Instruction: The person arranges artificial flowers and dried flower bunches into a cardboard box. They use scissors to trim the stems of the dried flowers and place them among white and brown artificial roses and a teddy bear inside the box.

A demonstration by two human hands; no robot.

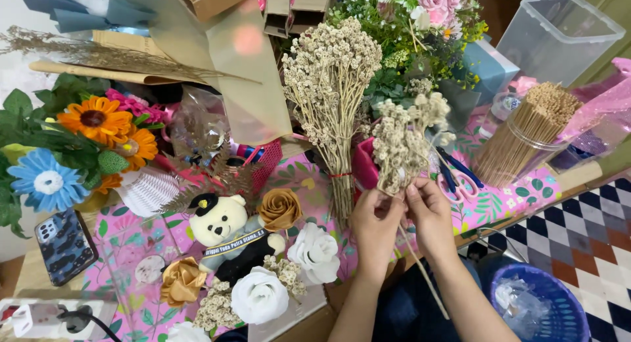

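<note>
pale dried flower sprig (402, 139), upright, held

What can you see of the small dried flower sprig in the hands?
The dried flower sprig is a small bunch of pale beige, tiny clustered blooms on thin tan stems, dry and brittle looking. It stands roughly upright with the heads fanned out on top. The left hand and the right hand pinch the stems together just under the blooms. One long bare stem trails down past the wrists. It is held above the floral-print table cover, beside a taller dried bunch.
</note>
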